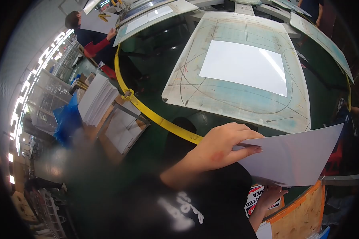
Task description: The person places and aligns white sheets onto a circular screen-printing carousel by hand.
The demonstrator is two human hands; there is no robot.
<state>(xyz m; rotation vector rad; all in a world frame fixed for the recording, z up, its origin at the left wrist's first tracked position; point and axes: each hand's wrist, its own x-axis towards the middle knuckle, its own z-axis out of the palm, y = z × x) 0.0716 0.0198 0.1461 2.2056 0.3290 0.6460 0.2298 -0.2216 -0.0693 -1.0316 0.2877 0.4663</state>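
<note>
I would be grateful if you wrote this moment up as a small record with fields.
left hand: grips white sheet at its left edge
right hand: at that sheet's lower edge, grip unclear
board: pale, with dark curved marks
second sheet: white, lying on the board
rail: yellow, curved
left side: stacked sheets, blue plastic
co-worker: upper left, holding a pale sheet
</note>
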